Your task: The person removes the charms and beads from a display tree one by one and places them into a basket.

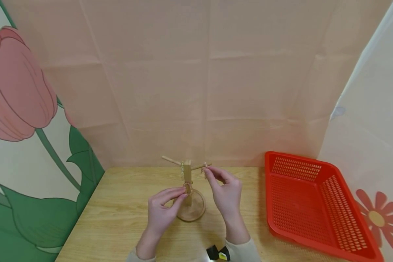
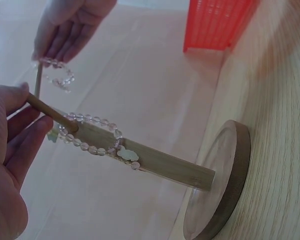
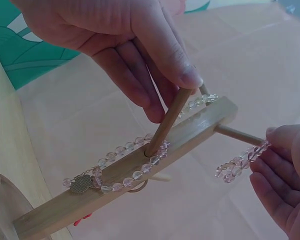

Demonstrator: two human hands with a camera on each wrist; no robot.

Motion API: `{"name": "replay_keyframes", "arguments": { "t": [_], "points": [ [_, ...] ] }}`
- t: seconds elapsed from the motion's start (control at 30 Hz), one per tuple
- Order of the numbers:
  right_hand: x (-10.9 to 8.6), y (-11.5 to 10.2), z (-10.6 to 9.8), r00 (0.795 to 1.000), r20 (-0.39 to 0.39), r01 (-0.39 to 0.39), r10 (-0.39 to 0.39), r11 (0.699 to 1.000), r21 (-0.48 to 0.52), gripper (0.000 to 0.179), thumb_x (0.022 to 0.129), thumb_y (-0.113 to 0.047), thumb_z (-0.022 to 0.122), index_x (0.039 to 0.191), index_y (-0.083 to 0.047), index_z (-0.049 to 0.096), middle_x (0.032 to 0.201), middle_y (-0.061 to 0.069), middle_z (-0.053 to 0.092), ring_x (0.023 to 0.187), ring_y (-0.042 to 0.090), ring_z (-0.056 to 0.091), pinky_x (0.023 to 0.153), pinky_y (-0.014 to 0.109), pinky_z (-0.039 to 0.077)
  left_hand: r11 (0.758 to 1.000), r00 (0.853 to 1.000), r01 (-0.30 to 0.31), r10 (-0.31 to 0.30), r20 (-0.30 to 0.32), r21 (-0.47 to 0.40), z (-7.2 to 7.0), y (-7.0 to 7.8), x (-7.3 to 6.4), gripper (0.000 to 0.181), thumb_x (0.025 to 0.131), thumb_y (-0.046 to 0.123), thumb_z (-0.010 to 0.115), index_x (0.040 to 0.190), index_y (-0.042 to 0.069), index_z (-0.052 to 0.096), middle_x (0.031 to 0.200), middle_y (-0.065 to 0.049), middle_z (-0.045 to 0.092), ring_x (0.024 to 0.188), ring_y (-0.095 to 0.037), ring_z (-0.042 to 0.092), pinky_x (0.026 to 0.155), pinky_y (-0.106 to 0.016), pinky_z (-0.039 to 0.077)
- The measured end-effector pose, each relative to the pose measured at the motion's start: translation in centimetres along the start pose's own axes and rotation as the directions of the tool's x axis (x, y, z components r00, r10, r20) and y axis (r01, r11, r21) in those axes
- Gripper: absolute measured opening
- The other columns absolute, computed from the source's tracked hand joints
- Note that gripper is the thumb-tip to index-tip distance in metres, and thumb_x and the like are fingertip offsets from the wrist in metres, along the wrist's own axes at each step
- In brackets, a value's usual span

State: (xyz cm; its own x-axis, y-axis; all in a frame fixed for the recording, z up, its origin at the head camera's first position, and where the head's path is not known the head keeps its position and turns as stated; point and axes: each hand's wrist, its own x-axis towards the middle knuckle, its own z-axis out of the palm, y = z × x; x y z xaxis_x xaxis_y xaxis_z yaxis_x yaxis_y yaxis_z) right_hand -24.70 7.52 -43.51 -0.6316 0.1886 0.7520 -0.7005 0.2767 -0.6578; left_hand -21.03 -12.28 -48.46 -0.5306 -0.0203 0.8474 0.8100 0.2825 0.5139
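Observation:
A wooden bracelet stand (image 1: 187, 173) with a square post, several pegs and a round base (image 1: 196, 214) stands upright on the table. My left hand (image 1: 163, 203) pinches the end of the front peg (image 3: 170, 120) between thumb and fingers. Around that peg hangs a pink and clear bead bracelet (image 2: 92, 150) with a flat charm. My right hand (image 1: 227, 189) pinches a second bead bracelet (image 3: 235, 167) at the tip of the right peg (image 3: 240, 135); whether the loop encircles the peg is unclear. Another bead bracelet (image 1: 182, 170) hangs at the upper left peg (image 1: 171, 160).
To the right, a red plastic basket (image 1: 301, 203) stands by the wall. A small black and yellow object (image 1: 221, 253) shows at my right cuff. Something red (image 3: 82, 219) peeks out behind the post. A pink sheet (image 1: 203, 91) hangs behind the table.

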Motion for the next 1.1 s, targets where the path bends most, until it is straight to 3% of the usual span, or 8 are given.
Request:
{"name": "replay_keyframes", "arguments": {
  "t": [0.27, 0.8, 1.1],
  "points": [
    [0.1, -0.3, -0.2, 1.0, -0.02, -0.004, 0.003, 0.999, -0.035, 0.012, 0.086, 0.005, 0.087, 0.095, -0.001, 0.084, 0.095, 0.008, 0.082, 0.08, 0.021, 0.079, 0.074, 0.014, 0.062, 1.0, 1.0, 0.004, -0.004, 0.002, 0.0, 0.0, 0.0, -0.1, 0.019, 0.083, -0.011, 0.086, 0.1, -0.003, 0.082, 0.101, -0.015, 0.081, 0.088, -0.031, 0.08, 0.085, -0.027, 0.066],
    [0.4, -0.5, -0.8, 0.999, -0.042, -0.009, 0.009, 1.0, -0.013, 0.013, 0.086, 0.006, 0.087, 0.096, 0.0, 0.083, 0.092, 0.008, 0.082, 0.08, 0.017, 0.077, 0.073, 0.017, 0.063, 1.0, 1.0, -0.008, 0.008, -0.009, 0.009, 0.0, 0.0, 0.0, 0.02, 0.082, -0.011, 0.087, 0.1, -0.002, 0.082, 0.1, -0.015, 0.081, 0.087, -0.03, 0.08, 0.085, -0.027, 0.066],
    [1.0, -3.2, -1.2, 0.999, -0.046, -0.014, 0.014, 1.0, -0.005, 0.009, 0.088, 0.009, 0.084, 0.095, 0.005, 0.082, 0.091, 0.013, 0.081, 0.08, 0.018, 0.077, 0.074, 0.016, 0.063, 1.0, 1.0, -0.002, 0.002, 0.0, 0.009, 0.0, 0.0, -0.1, 0.019, 0.083, -0.011, 0.086, 0.1, -0.002, 0.082, 0.101, -0.014, 0.081, 0.087, -0.029, 0.08, 0.085, -0.027, 0.066]
  ]
}}
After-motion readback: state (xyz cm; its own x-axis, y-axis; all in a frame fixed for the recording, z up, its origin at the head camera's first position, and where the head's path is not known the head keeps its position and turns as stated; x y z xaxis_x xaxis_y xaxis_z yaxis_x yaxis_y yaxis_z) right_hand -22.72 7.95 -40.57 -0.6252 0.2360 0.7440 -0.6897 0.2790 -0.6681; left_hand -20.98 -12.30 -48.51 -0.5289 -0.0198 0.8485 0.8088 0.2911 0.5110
